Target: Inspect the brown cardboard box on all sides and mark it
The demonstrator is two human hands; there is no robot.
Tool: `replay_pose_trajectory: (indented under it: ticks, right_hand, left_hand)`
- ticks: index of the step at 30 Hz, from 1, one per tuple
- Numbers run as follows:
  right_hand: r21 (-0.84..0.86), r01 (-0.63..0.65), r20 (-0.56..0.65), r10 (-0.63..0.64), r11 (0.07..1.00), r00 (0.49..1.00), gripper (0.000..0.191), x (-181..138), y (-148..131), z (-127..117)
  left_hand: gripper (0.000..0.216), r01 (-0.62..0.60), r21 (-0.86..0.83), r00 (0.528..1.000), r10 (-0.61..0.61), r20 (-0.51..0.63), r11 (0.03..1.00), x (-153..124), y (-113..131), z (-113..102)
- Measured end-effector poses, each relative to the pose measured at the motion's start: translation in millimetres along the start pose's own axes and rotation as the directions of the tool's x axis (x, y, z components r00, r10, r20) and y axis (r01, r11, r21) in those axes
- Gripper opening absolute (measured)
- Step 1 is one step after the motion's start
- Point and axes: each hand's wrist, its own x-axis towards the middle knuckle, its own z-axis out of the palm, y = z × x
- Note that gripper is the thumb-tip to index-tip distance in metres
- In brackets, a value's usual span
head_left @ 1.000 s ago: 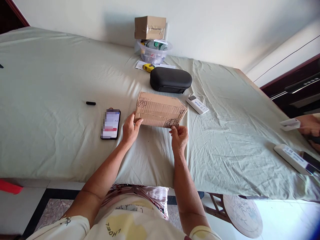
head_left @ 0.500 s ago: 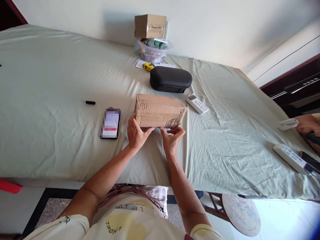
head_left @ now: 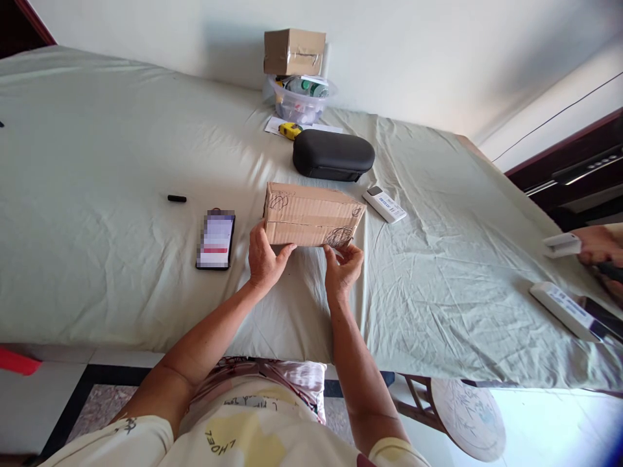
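Note:
A brown cardboard box point(head_left: 314, 217) with black scribbled marks near its corners is held between both hands, over the cloth-covered table. My left hand point(head_left: 265, 259) grips its left side, with the thumb along the near lower edge and the other fingers partly hidden at the side. My right hand point(head_left: 343, 269) holds the near right corner, thumb at the edge and fingers bent beneath. The underside of the box is out of sight. Left of the hands lies a phone point(head_left: 215, 240) with a lit, partly blurred screen.
Beyond the box lie a black zip case point(head_left: 333, 154), a white carton point(head_left: 384, 204) and a yellow tape measure point(head_left: 291, 131). At the wall, another cardboard box point(head_left: 294, 52) sits on a plastic basket point(head_left: 302, 107). Another person's hand point(head_left: 601, 243) is at the right, near a white box point(head_left: 567, 311).
My right hand has shifted slightly right along the near edge, its thumb now closer to the corner. The box has tilted a little; my left hand keeps its hold.

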Motion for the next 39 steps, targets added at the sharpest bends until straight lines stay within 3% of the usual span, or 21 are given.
replay_pose_trajectory:
  ticks: [4, 12, 21, 26, 33, 39]
  right_hand:
    - [0.087, 0.032, -0.032, -0.03, 0.996, 0.999, 0.042, 3, 3, -1]
    - [0.126, 0.137, -0.075, -0.128, 0.983, 0.989, 0.041, 1, -5, -5]
    - [0.202, 0.244, -0.146, -0.217, 0.949, 0.965, 0.036, 1, -9, -6]
    - [0.148, 0.215, -0.131, -0.197, 0.965, 0.972, 0.025, 6, -5, -4]
    - [-0.014, 0.13, -0.008, -0.13, 0.991, 0.991, 0.024, 13, 10, -7]
    - [-0.282, 0.102, 0.117, -0.072, 0.954, 0.991, 0.023, 20, 19, -14]
  left_hand:
    - [0.072, -0.014, -0.067, 1.0, 0.014, -0.011, 0.998, 4, -3, -1]
    - [0.058, -0.039, -0.128, 0.998, 0.033, -0.045, 0.991, 12, -1, -13]
    - [0.055, -0.05, -0.191, 0.984, 0.015, -0.179, 0.98, 24, 4, -25]
    - [0.051, -0.011, -0.183, 0.983, -0.023, -0.181, 0.983, 24, -1, -20]
    - [0.01, 0.147, -0.212, 0.982, -0.169, -0.086, 0.966, 25, -18, -12]
    - [0.015, 0.213, -0.098, 0.977, -0.215, -0.01, 0.972, 26, -26, -11]
